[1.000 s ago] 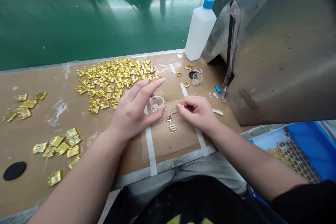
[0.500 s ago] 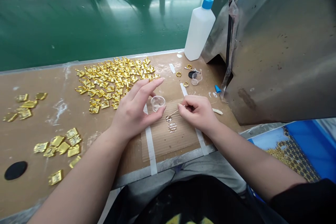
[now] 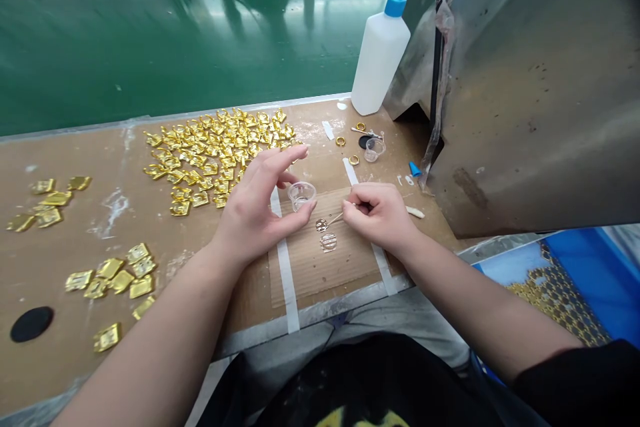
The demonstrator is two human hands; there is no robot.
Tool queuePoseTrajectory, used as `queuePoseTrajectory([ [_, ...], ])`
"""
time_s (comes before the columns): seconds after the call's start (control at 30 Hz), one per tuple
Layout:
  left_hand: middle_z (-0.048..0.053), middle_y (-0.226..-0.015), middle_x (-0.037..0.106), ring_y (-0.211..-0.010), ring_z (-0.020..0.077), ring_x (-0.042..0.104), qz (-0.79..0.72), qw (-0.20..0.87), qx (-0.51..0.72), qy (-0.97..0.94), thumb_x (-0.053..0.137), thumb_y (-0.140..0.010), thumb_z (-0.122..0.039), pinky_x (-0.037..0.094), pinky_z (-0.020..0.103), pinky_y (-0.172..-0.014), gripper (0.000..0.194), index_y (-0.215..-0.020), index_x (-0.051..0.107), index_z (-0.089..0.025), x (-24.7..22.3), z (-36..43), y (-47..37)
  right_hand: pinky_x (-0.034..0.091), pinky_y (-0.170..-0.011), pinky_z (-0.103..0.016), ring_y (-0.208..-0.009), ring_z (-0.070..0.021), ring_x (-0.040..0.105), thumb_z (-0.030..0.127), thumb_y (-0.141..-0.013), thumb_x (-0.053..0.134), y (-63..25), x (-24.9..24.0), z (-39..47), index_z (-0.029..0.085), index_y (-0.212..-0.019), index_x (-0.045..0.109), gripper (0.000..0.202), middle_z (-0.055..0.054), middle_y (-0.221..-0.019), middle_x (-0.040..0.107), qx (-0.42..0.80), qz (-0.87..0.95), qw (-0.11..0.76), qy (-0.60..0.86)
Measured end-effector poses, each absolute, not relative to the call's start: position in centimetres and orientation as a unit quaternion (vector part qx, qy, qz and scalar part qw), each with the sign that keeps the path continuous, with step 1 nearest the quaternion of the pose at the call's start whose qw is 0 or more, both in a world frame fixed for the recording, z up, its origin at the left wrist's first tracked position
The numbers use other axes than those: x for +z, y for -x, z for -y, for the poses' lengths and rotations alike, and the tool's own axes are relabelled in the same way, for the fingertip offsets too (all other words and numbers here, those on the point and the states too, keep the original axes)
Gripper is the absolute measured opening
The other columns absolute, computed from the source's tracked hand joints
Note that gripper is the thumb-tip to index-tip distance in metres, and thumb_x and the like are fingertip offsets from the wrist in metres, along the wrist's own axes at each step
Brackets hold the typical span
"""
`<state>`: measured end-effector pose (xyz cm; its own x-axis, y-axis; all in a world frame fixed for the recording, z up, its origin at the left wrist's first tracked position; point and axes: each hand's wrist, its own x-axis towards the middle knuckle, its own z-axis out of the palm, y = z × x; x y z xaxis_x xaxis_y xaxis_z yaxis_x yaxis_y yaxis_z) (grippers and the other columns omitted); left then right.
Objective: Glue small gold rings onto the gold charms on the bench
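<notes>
My left hand (image 3: 260,207) holds a small clear plastic cup (image 3: 302,193) at its thumb, the fingers curved around its far side and the index finger raised above it. In the closed fingers of my right hand (image 3: 377,213) is a thin wooden stick (image 3: 336,219), its tip pointing left and down. Near that tip lies a glossy dark-and-clear patch (image 3: 321,225) on a piece of corrugated cardboard (image 3: 320,280). A second clear round patch (image 3: 328,242) sits just below it; whether these are liquid I cannot tell.
Many gold metal pieces (image 3: 215,153) lie heaped beyond my left hand, with smaller groups (image 3: 115,273) at left. A white bottle with blue nozzle (image 3: 381,60) stands behind. Gold rings (image 3: 354,160) and another clear cup (image 3: 374,149) lie near a metal housing (image 3: 540,93) at right.
The stick and my right hand have shifted slightly to the right. The cup stays in my left hand, whose index finger has drawn back a little to the left.
</notes>
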<state>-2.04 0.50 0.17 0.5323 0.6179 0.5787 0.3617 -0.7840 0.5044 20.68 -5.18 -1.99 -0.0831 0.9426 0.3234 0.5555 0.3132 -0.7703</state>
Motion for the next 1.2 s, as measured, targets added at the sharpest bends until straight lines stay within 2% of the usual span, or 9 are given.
queuePoseTrajectory([
  [0.23,0.009,-0.136,0.061,-0.09,0.0177,0.07,-0.282,0.166,0.387,-0.862,0.075,-0.088,-0.015,0.062,0.038,-0.085,0.071,-0.152,0.046,-0.029,0.12,-0.39,2.07,0.028,-0.055,-0.027,-0.052,-0.0093,0.038,0.022,-0.084,0.06,-20.67,-2.08,5.34,0.02,-0.058,0.047,0.029,0.005,-0.056,0.041,0.254,0.727,0.391,0.504],
  [0.47,0.008,-0.137,0.062,-0.091,0.0182,0.07,-0.261,0.183,0.399,-0.859,0.077,-0.086,-0.014,0.062,0.038,-0.087,0.075,-0.152,0.047,-0.029,-0.03,-0.49,1.99,0.027,-0.054,-0.026,-0.051,-0.0087,0.038,0.02,-0.082,0.061,-20.69,-2.17,5.35,0.02,-0.057,0.046,0.03,0.005,-0.055,0.04,0.243,0.728,0.394,0.506],
  [0.67,0.009,-0.14,0.061,-0.094,0.0195,0.071,-0.24,0.255,0.399,-0.847,0.078,-0.085,-0.013,0.064,0.041,-0.091,0.075,-0.152,0.049,-0.032,-0.07,-0.46,1.91,0.026,-0.053,-0.026,-0.05,-0.0085,0.035,0.017,-0.08,0.059,-20.8,-2.04,5.31,0.02,-0.056,0.041,0.03,0.006,-0.053,0.036,0.22,0.714,0.416,0.518],
  [0.83,0.009,-0.142,0.06,-0.121,0.0277,0.066,-0.239,0.285,0.413,-0.832,0.08,-0.083,-0.012,0.065,0.043,-0.095,0.078,-0.152,0.05,-0.032,-0.4,-0.54,1.88,0.026,-0.054,-0.026,-0.05,-0.0086,0.034,0.017,-0.08,0.059,-20.78,-2.07,5.19,0.021,-0.056,0.041,0.031,0.007,-0.053,0.036,0.217,0.706,0.42,0.527],
  [0.9,0.009,-0.143,0.058,-0.126,0.0286,0.064,-0.24,0.298,0.419,-0.824,0.08,-0.083,-0.012,0.065,0.043,-0.096,0.078,-0.152,0.05,-0.033,-0.56,-0.57,1.89,0.026,-0.054,-0.026,-0.051,-0.0088,0.035,0.018,-0.082,0.06,-20.77,-2.12,5.16,0.02,-0.057,0.042,0.03,0.006,-0.054,0.037,0.215,0.698,0.426,0.534],
  [1.03,0.009,-0.144,0.056,-0.112,0.0235,0.07,-0.24,0.327,0.418,-0.813,0.079,-0.084,-0.011,0.066,0.041,-0.096,0.077,-0.152,0.05,-0.033,-0.67,-0.53,1.91,0.027,-0.054,-0.027,-0.051,-0.009,0.035,0.018,-0.083,0.06,-20.77,-2.18,5.15,0.02,-0.057,0.043,0.031,0.006,-0.054,0.038,0.22,0.699,0.422,0.534],
  [1.2,0.009,-0.144,0.056,-0.11,0.0221,0.071,-0.234,0.336,0.411,-0.814,0.078,-0.084,-0.009,0.066,0.039,-0.095,0.077,-0.152,0.05,-0.032,-0.6,-0.42,1.91,0.026,-0.054,-0.027,-0.051,-0.009,0.035,0.019,-0.082,0.061,-20.74,-2.23,5.07,0.02,-0.057,0.043,0.031,0.006,-0.054,0.038,0.229,0.701,0.419,0.53],
])
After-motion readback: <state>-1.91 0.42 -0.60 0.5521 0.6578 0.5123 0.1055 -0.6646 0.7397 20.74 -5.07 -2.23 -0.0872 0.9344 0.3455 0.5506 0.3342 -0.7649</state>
